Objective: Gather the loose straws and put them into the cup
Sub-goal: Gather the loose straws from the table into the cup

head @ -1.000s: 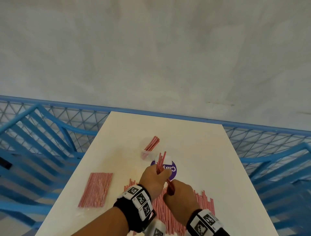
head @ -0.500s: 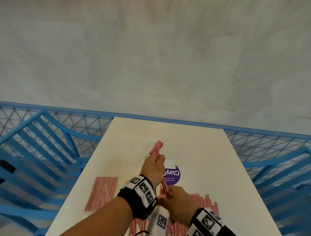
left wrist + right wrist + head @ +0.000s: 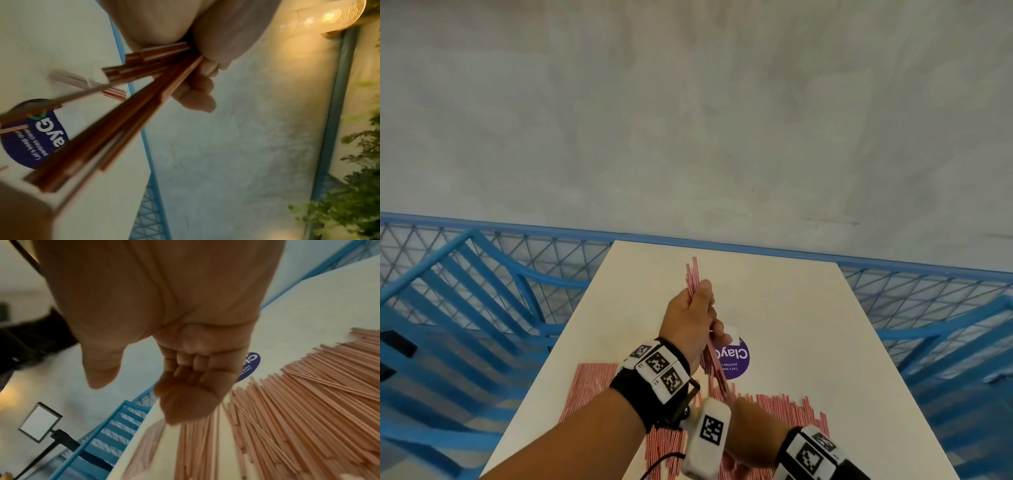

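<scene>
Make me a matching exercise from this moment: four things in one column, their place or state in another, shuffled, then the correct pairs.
Things:
1. left hand
2. right hand
3. purple sticker
4. pile of loose straws

Places or states:
A. stuck flat on the white table
B. grips a bunch of straws, raised above the table
C. spread across the near part of the table
D. low over the pile, holding nothing

Pairs: 1-B, 2-D, 3-A, 4-C
</scene>
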The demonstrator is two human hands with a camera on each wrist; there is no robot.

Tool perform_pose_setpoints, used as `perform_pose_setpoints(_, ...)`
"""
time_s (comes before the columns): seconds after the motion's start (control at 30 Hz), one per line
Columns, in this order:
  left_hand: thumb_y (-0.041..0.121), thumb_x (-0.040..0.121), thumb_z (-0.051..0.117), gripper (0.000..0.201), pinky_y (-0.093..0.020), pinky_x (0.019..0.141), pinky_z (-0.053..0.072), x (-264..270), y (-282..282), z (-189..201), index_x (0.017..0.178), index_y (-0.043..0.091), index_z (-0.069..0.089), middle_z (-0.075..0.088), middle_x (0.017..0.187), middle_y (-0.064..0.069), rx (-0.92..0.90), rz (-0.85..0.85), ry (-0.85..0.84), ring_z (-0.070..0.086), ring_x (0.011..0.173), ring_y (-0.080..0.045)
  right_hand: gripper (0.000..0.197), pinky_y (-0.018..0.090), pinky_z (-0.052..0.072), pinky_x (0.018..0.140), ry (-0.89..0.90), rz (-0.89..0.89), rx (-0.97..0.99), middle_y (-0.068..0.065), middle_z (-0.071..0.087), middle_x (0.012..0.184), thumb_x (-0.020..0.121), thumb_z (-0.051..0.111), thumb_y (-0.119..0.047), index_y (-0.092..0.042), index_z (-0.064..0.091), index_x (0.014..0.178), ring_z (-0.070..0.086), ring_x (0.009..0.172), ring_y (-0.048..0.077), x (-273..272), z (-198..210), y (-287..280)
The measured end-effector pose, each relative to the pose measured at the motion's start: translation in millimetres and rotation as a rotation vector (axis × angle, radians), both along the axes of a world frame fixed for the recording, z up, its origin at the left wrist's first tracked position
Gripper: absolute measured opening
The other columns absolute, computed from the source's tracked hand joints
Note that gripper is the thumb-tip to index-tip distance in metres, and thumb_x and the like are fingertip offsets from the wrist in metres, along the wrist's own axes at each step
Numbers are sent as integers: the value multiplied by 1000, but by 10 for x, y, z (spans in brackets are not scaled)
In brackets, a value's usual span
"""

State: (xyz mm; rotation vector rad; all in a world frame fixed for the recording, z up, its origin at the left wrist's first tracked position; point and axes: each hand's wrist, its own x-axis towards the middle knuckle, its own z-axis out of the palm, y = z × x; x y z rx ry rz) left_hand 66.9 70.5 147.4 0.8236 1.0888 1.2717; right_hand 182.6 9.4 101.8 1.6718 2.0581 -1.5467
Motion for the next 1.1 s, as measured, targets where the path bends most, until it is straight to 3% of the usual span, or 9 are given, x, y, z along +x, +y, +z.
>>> perform_pose_setpoints(0.07, 38, 97, 48, 33, -28, 48, 50, 3, -17, 94, 78, 11, 47, 37, 54, -1, 22, 0, -90, 44, 45, -15, 18, 15, 50, 61, 28, 16, -55, -12, 59, 82, 98, 42, -28, -30, 55, 86, 57, 63, -2, 17, 47, -21)
perform_pose_setpoints(0.2, 40, 91, 56, 31, -28, 48, 48, 77, -110, 55, 86, 10, 50, 40, 54, 1, 42, -63, -62, 46, 46, -14, 35, 23, 51, 75, 260, -101, -168, -2, 65, 98, 101, 35, -31, -13, 47, 129, 64, 81, 12, 6, 99, -21)
perform_pose_setpoints(0.33, 40, 92, 56, 30, -27, 45, 45, 121, -208, -83, 87, 12, 47, 40, 54, 1, 30, -72, 27, 42, 44, -14, 32, 49, 51, 88, 399, -186, -124, -8, 68, 77, 92, 40, -46, -17, 52, 99, 64, 75, 15, 9, 106, 11)
perform_pose_setpoints(0.47, 35, 95, 53, 30, -25, 42, 38, 55, -95, 50, 79, 13, 42, 36, 53, 2, 78, -16, 28, 37, 44, -12, 27, 30, 58, 68, 201, -136, -212, 17, 68, 104, 99, 40, -26, -8, 58, 107, 68, 85, 30, 49, 69, 25)
perform_pose_setpoints(0.57, 33, 97, 51, 32, -26, 44, 36, 24, -11, 140, 74, 14, 39, 37, 52, 4, 124, 7, 37, 36, 44, -11, 28, 19, 56, 58, 154, -72, -166, 20, 63, 119, 100, 38, -20, -6, 58, 115, 64, 101, 36, 88, 47, 58)
perform_pose_setpoints(0.7, 34, 96, 50, 27, -27, 48, 42, 155, -114, 70, 84, 11, 47, 40, 50, 7, 122, -40, 85, 40, 46, -9, 32, 33, 51, 79, 239, -148, -82, 9, 68, 94, 94, 40, -36, -18, 66, 94, 62, 78, 13, 7, 103, 130)
perform_pose_setpoints(0.83, 39, 94, 50, 29, -27, 48, 43, 226, -215, -4, 83, 12, 49, 41, 47, 8, 99, -112, 70, 41, 45, -11, 44, 13, 38, 46, 195, -206, -120, -9, 53, 52, 99, 30, -29, -22, 52, 61, 45, 39, -3, 5, 159, 124)
perform_pose_setpoints(1.0, 43, 93, 50, 38, -24, 44, 37, 221, -224, -18, 68, 15, 46, 34, 47, 4, 36, -158, 41, 34, 42, -14, 42, 7, 38, 44, 157, -155, -56, -8, 53, 62, 101, 29, -24, -21, 51, 65, 49, 38, -7, -21, 185, 148)
perform_pose_setpoints(1.1, 49, 92, 48, 47, -25, 44, 36, 133, -184, -27, 58, 18, 42, 36, 45, 2, 48, -229, 170, 36, 40, -14, 33, 18, 46, 59, 31, -55, 29, -4, 56, 68, 97, 40, -24, -11, 61, 76, 60, 58, 5, 78, 83, 183)
